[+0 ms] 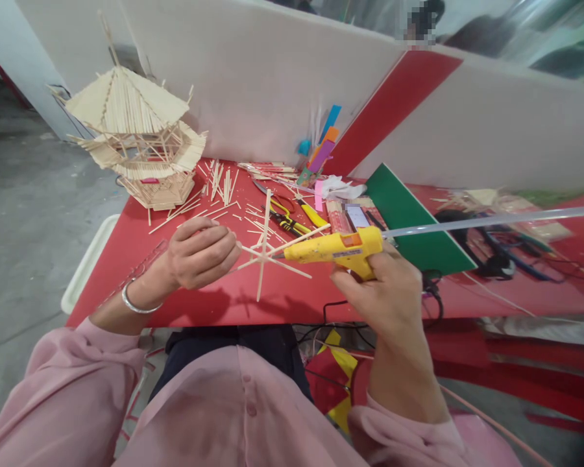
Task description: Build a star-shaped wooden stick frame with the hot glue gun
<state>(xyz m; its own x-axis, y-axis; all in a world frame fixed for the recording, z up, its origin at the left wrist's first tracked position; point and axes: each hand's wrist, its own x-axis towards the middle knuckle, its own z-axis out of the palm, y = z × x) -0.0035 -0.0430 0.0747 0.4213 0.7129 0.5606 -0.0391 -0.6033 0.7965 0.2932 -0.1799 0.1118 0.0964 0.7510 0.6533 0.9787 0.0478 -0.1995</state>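
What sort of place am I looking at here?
Probably a craft workspace, perhaps a small workshop or classroom: a yellow plastic glue gun in the right hand, a tiered, pavilion-shaped model of pale wooden sticks, and yellow-and-black-handled pliers on the red tabletop.

A red table carries a pagoda built of thin sticks. Right of the pagoda lie loose sticks (some scattered singly), farther right of it yellow-and-black pliers, and well apart from it a green board.
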